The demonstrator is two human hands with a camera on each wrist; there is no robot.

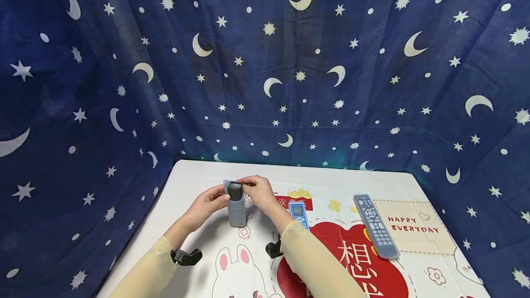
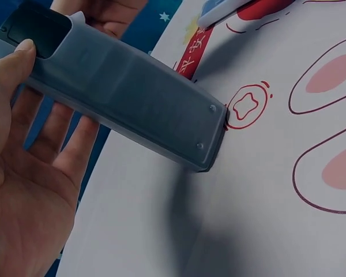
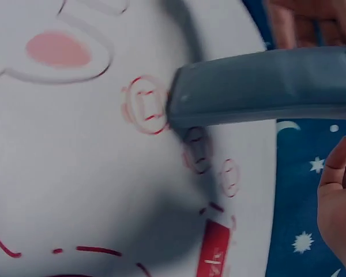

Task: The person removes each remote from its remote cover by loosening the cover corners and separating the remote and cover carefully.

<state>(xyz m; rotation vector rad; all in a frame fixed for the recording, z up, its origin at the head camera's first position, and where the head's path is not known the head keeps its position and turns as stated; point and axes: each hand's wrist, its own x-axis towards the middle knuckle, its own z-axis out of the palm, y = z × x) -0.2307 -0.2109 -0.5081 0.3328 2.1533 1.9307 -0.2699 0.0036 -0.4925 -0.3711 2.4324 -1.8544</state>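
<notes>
A dark remote control [image 1: 235, 189] sits inside a translucent grey-blue cover [image 1: 237, 214], its bare dark end showing at the top. The pair stands nearly upright over the table, lower end close to the cloth. My left hand [image 1: 208, 203] grips its upper left side; in the left wrist view the thumb [image 2: 24, 51] presses on the dark end, with the other fingers behind. At the upper right edge, my right hand [image 1: 261, 193] pinches the cover near its mouth. Those fingertips are partly out of frame in the right wrist view, where the cover [image 3: 259, 86] spans the upper right.
A blue-and-white remote control [image 1: 298, 213] with a small screen lies right of my hands, partly behind the right forearm. Farther right is a long grey remote control [image 1: 376, 226]. The printed white tablecloth [image 1: 198, 174] meets a dark blue star-and-moon curtain [image 1: 248, 82] at the back.
</notes>
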